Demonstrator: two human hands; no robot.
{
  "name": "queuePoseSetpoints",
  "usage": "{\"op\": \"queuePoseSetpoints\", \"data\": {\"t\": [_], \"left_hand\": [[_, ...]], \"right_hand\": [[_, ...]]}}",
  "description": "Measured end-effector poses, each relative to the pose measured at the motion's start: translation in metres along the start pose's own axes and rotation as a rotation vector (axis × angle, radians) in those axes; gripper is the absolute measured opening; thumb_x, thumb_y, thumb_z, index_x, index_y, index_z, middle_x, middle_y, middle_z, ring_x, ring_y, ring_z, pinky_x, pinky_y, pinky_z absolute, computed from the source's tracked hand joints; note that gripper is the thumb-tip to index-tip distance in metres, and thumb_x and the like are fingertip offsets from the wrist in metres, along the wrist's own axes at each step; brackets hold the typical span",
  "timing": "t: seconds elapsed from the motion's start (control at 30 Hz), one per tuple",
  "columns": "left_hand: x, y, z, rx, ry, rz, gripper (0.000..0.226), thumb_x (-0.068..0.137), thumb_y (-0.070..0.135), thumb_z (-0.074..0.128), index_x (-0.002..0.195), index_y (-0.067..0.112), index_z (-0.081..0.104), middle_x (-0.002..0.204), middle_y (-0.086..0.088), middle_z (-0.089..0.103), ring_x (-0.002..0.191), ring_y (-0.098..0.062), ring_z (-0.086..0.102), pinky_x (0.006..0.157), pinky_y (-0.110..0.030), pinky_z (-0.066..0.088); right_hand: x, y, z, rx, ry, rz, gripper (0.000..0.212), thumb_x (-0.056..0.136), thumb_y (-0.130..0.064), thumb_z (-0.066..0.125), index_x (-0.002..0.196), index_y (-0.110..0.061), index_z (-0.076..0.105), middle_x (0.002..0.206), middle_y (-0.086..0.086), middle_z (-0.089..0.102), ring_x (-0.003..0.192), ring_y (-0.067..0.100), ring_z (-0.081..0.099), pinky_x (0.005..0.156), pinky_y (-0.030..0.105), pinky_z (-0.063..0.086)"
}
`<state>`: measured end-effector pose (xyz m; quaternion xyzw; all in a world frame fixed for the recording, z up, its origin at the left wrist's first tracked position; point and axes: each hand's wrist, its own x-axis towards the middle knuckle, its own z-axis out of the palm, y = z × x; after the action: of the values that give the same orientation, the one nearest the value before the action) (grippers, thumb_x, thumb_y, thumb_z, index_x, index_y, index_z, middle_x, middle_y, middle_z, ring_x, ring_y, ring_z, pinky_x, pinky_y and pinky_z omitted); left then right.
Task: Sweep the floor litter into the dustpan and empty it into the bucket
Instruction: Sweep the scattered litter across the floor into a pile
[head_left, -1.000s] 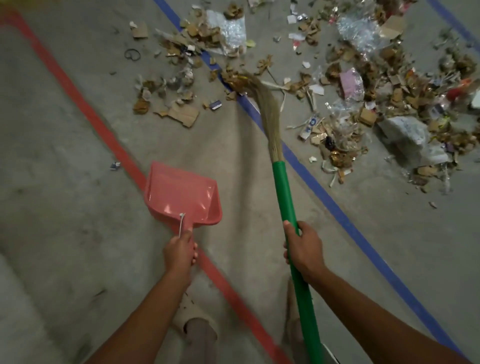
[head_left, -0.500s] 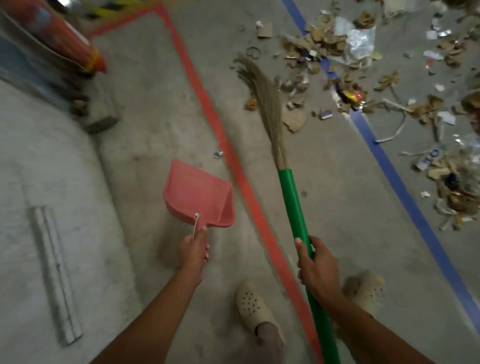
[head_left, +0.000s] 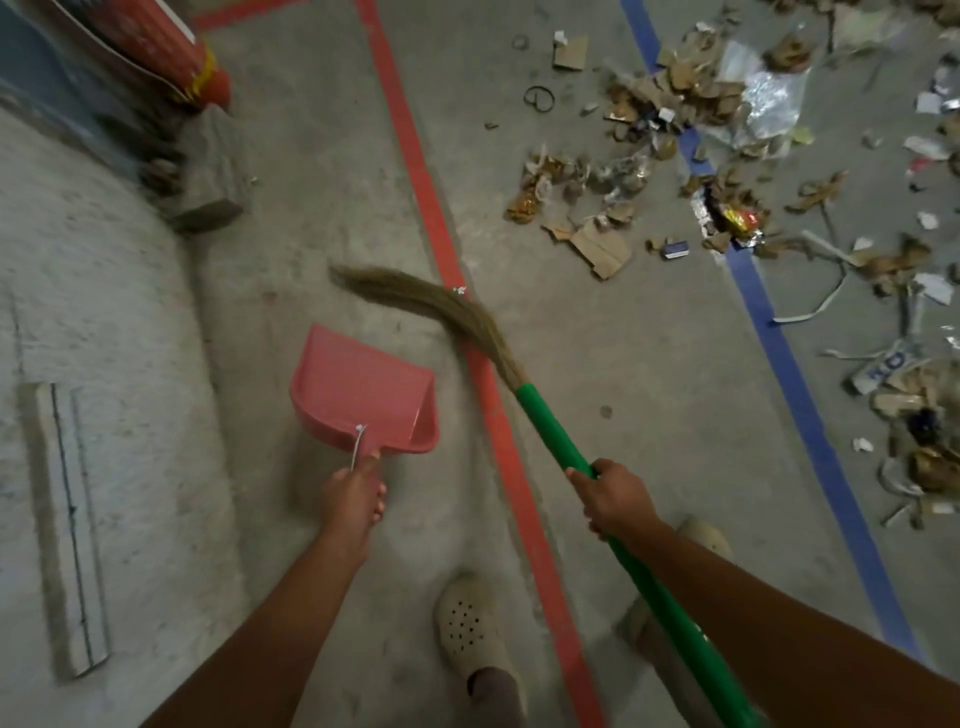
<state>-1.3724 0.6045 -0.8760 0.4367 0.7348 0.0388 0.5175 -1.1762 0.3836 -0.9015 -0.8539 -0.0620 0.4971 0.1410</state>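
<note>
Left fingers (head_left: 358, 493) clamp the light, stiff dustpan (head_left: 358, 389) handle; right fingers (head_left: 597, 488) wrap the broom (head_left: 550, 426), bristles bending softly ahead.

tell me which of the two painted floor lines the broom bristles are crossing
The red line. The broom bristles bend across it just ahead of the dustpan, while the blue line runs farther right through the litter, clear of the bristles.

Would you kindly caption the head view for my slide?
Left hand holds empty dustpan; right hand sweeps broom beside it.
</note>
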Motion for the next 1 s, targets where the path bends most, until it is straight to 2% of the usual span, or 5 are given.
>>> {"op": "queuePoseSetpoints", "data": {"t": [0.17,0.47,0.63,0.83,1.0], "left_hand": [[-0.018,0.035,0.061,-0.035,-0.094,-0.006,0.026,0.101,0.024,0.052,0.079,0.011,0.051,0.06,-0.006,0.044,0.027,-0.003,0.035,0.031,-0.014,0.022],[-0.073,0.091,0.197,0.037,-0.163,0.08,0.022,0.098,0.018,0.057,0.079,0.008,0.054,0.058,-0.007,0.047,0.027,-0.004,0.036,0.03,-0.014,0.023],[-0.113,0.12,0.261,0.115,-0.226,0.109,0.022,0.097,0.02,0.06,0.079,0.009,0.053,0.057,-0.007,0.046,0.029,-0.005,0.036,0.032,-0.013,0.023],[-0.152,0.152,0.327,0.205,-0.296,0.202,0.027,0.096,0.028,0.061,0.077,0.009,0.054,0.056,-0.006,0.049,0.03,-0.008,0.038,0.031,-0.016,0.025],[-0.17,0.172,0.363,0.164,-0.305,0.24,0.028,0.093,0.028,0.066,0.073,0.008,0.058,0.055,-0.006,0.051,0.032,-0.009,0.039,0.033,-0.017,0.027]], "right_hand": [[0.039,0.029,-0.087,0.111,0.094,0.091,0.039,0.101,-0.044,0.053,0.096,-0.007,0.061,0.078,0.012,0.071,0.056,0.024,0.068,0.047,0.027,0.051],[0.081,0.117,-0.256,0.789,0.356,0.312,0.043,0.1,-0.037,0.058,0.088,0.005,0.06,0.068,0.019,0.061,0.049,0.026,0.057,0.052,0.034,0.048],[0.05,0.167,-0.33,0.961,0.515,0.324,0.038,0.102,-0.035,0.052,0.092,0.0,0.059,0.067,0.017,0.058,0.051,0.026,0.055,0.05,0.032,0.046],[0.019,0.22,-0.354,0.973,0.65,0.298,0.04,0.104,-0.036,0.049,0.102,0.002,0.059,0.075,0.02,0.061,0.053,0.028,0.056,0.05,0.034,0.048],[-0.001,0.214,-0.35,0.95,0.679,0.288,0.039,0.103,-0.039,0.048,0.082,-0.007,0.056,0.063,0.016,0.061,0.049,0.029,0.059,0.055,0.046,0.054]]}}
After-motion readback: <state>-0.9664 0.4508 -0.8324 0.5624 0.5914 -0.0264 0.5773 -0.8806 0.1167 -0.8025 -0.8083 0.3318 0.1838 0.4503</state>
